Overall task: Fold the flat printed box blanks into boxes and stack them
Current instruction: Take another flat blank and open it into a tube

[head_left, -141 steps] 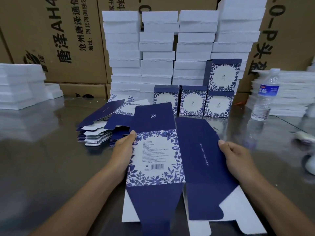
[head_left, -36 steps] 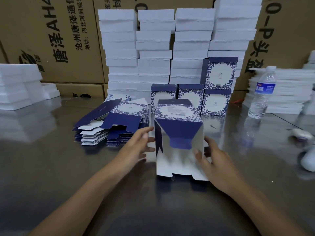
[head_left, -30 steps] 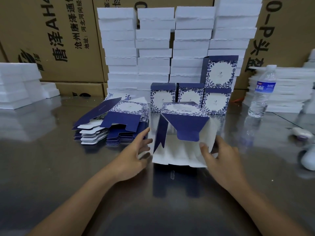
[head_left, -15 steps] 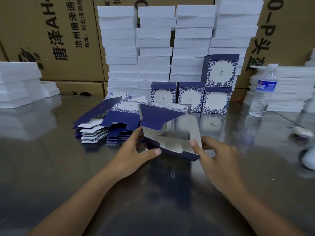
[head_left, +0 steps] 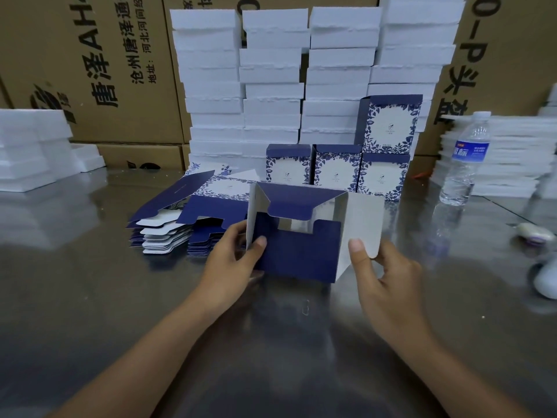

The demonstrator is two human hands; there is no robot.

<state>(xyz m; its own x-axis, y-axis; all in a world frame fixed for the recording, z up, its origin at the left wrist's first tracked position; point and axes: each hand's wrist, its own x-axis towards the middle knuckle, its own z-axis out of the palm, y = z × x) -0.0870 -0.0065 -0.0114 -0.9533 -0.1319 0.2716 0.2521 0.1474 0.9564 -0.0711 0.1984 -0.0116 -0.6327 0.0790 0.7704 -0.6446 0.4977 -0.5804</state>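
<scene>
Looking down from the head view, you hold the half-folded box (head_left: 298, 254) low over the desk (head_left: 90, 297), its open end turned toward you; whether its lower edge touches the desk cannot be told. Your left hand (head_left: 232, 260) grips the box's left wall, with the thumb pressed on the navy lower panel and the fingers curled behind. Your right hand (head_left: 388, 285) pinches the white side flap (head_left: 364, 218) that juts from the box's right edge, with the thumb on its inner face and the fingers behind it. 2 navy flaps are partly turned in, 1 hanging from the top edge and 1 notched panel rising from below, with a gap between them. Beyond the box stand 4 finished boxes (head_left: 336, 170), 3 in a row and 1 on top. Left of the box lies the pile of flat blanks (head_left: 187, 218).

The coming move, I judge, turns on that side flap. It lies right of the opening with its hinge running upright, and your right hand is the nearer 1. Swing the flap leftward across the opening while the left hand braces the opposite wall.
</scene>
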